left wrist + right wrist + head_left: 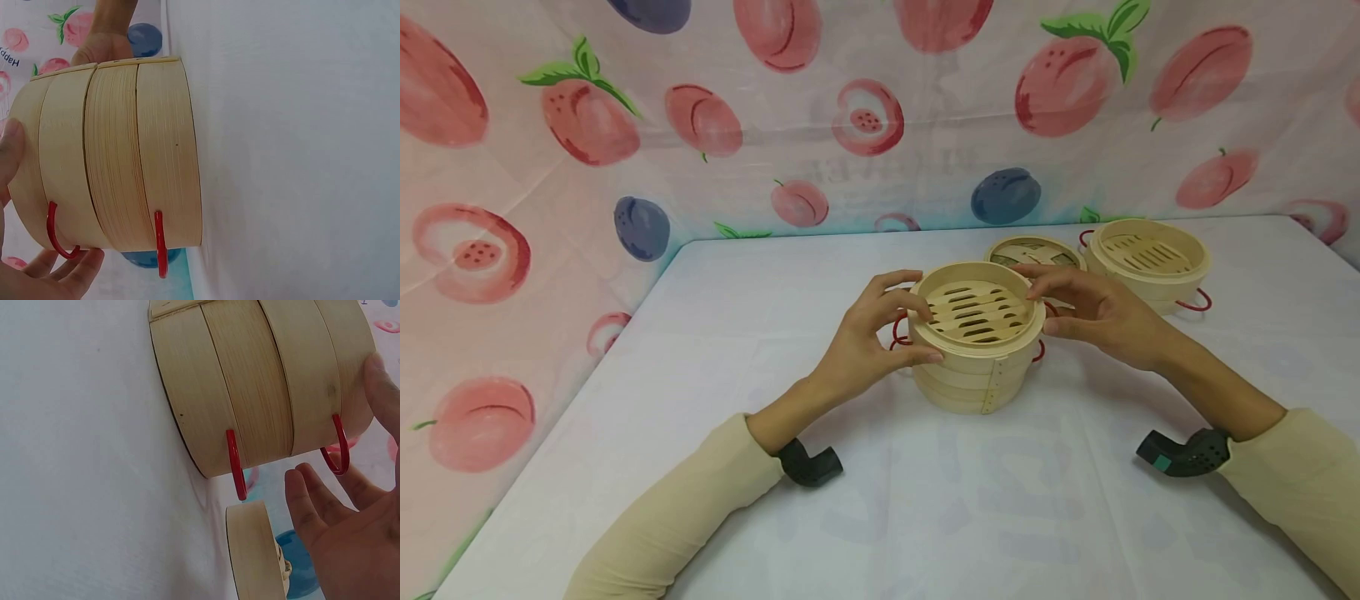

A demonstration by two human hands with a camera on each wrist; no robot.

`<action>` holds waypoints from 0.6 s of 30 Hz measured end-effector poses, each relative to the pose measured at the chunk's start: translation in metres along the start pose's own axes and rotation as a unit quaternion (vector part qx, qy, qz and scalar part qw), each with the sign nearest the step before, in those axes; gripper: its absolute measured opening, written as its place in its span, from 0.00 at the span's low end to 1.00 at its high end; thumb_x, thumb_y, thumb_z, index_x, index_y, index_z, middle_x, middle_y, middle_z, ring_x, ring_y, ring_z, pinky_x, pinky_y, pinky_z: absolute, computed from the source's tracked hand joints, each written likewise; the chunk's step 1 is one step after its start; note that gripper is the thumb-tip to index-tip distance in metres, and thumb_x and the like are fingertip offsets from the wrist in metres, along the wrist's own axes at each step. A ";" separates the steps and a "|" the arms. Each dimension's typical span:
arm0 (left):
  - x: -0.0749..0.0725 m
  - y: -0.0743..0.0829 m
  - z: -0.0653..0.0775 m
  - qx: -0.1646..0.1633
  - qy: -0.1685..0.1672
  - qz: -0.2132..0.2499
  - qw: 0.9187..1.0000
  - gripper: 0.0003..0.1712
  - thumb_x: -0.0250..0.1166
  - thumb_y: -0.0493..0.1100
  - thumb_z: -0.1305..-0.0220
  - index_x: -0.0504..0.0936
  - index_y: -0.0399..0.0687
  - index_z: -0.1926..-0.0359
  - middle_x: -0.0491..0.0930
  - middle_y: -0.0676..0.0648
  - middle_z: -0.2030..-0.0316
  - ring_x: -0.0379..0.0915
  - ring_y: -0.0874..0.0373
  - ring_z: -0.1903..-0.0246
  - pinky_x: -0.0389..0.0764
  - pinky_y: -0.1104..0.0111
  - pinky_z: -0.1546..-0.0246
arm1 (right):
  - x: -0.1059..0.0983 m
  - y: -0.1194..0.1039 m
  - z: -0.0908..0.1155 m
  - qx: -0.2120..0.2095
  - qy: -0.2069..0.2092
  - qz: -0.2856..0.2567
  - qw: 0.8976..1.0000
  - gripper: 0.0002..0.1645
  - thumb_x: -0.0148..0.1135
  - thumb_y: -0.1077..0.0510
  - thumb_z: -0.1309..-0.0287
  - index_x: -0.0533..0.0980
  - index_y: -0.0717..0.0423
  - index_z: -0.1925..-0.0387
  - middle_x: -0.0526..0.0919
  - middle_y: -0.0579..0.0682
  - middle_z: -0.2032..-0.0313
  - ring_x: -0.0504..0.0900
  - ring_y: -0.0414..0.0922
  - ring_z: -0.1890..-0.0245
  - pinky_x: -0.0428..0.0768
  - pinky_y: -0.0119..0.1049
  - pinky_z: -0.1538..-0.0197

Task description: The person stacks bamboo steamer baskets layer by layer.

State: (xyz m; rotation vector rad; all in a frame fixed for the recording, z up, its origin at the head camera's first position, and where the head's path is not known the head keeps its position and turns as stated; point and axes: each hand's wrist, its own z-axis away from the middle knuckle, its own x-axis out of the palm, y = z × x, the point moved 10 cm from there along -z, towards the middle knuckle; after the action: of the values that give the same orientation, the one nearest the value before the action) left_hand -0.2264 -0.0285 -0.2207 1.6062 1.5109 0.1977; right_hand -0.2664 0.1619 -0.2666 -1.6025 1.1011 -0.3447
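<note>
Two round bamboo steamer baskets stand stacked on the white-covered table, each with red loop handles. My left hand [865, 333] grips the upper basket [65, 144] at its left, thumb on the outer wall and fingers about the rim. On the opposite side, my right hand [1108, 317] holds the same basket, its thumb [380, 387] against the wall and its fingertips near the rim. The slatted floor [977, 312] of the upper basket shows from above. Below it, the lower basket [219, 387] rests on the cloth, with a red handle [161, 244] sticking out.
Behind the stack lies a round bamboo lid [1036, 246], partly hidden by my right hand. Another bamboo steamer basket [1157, 287] with red handles stands at the back right. A fruit-printed cloth [917, 100] hangs behind the table [805, 533].
</note>
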 end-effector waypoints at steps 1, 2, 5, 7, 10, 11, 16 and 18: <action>0.000 0.000 0.000 0.000 0.001 0.000 1.000 0.20 0.73 0.31 0.62 0.73 0.38 0.66 0.62 0.38 0.45 0.59 0.43 0.44 0.71 0.56 0.51 | 0.000 0.000 0.000 0.001 0.002 0.001 1.000 0.19 0.54 0.77 0.50 0.68 0.67 0.54 0.57 0.61 0.38 0.53 0.51 0.36 0.69 0.35 0.47; 0.000 0.000 0.000 0.001 0.003 0.001 1.000 0.20 0.73 0.31 0.62 0.73 0.38 0.66 0.62 0.38 0.45 0.59 0.43 0.44 0.71 0.56 0.51 | -0.001 0.001 0.000 0.003 0.004 0.003 1.000 0.20 0.54 0.77 0.50 0.68 0.67 0.53 0.58 0.60 0.39 0.53 0.51 0.36 0.69 0.35 0.46; 0.000 0.001 0.001 0.006 0.006 0.001 1.000 0.20 0.73 0.31 0.62 0.73 0.37 0.66 0.62 0.38 0.45 0.59 0.43 0.44 0.71 0.56 0.51 | -0.001 0.001 0.001 0.004 0.006 0.002 1.000 0.20 0.54 0.77 0.50 0.68 0.67 0.53 0.61 0.60 0.40 0.53 0.50 0.36 0.68 0.35 0.45; 0.001 0.002 0.001 0.008 0.007 0.002 1.000 0.20 0.72 0.31 0.61 0.73 0.37 0.66 0.61 0.37 0.45 0.59 0.43 0.44 0.70 0.57 0.51 | -0.001 0.002 0.001 0.006 0.007 0.000 1.000 0.21 0.54 0.77 0.49 0.68 0.65 0.52 0.62 0.58 0.41 0.54 0.50 0.36 0.67 0.35 0.45; 0.002 0.002 0.002 0.011 0.007 0.001 1.000 0.20 0.72 0.31 0.61 0.72 0.37 0.65 0.62 0.35 0.46 0.57 0.42 0.43 0.70 0.58 0.50 | 0.000 0.000 0.001 0.000 0.001 -0.004 1.000 0.21 0.53 0.78 0.49 0.67 0.66 0.52 0.61 0.58 0.40 0.53 0.50 0.36 0.66 0.33 0.44; 0.002 0.002 0.002 0.011 0.007 0.002 1.000 0.21 0.72 0.31 0.61 0.72 0.38 0.65 0.62 0.35 0.46 0.57 0.42 0.43 0.70 0.58 0.50 | 0.000 0.000 0.001 -0.002 0.000 -0.005 1.000 0.21 0.53 0.78 0.49 0.67 0.66 0.52 0.62 0.59 0.41 0.52 0.50 0.36 0.65 0.33 0.43; 0.002 0.002 0.002 0.014 0.006 0.004 1.000 0.22 0.72 0.30 0.61 0.71 0.38 0.64 0.63 0.33 0.46 0.55 0.42 0.42 0.69 0.58 0.50 | -0.001 0.002 0.001 0.007 0.006 0.002 1.000 0.21 0.54 0.78 0.50 0.68 0.65 0.52 0.63 0.58 0.42 0.51 0.51 0.36 0.61 0.32 0.41; 0.002 0.002 0.003 0.011 0.003 0.003 1.000 0.22 0.72 0.30 0.61 0.71 0.38 0.64 0.62 0.33 0.46 0.54 0.43 0.41 0.69 0.58 0.49 | -0.002 0.003 0.000 0.006 0.006 0.006 1.000 0.22 0.55 0.78 0.51 0.68 0.65 0.52 0.64 0.58 0.42 0.51 0.51 0.36 0.60 0.31 0.40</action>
State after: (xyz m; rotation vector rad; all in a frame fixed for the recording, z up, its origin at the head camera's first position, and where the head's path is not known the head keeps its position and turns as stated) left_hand -0.2225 -0.0277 -0.2224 1.6280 1.5180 0.1898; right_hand -0.2684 0.1633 -0.2684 -1.5833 1.1152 -0.3523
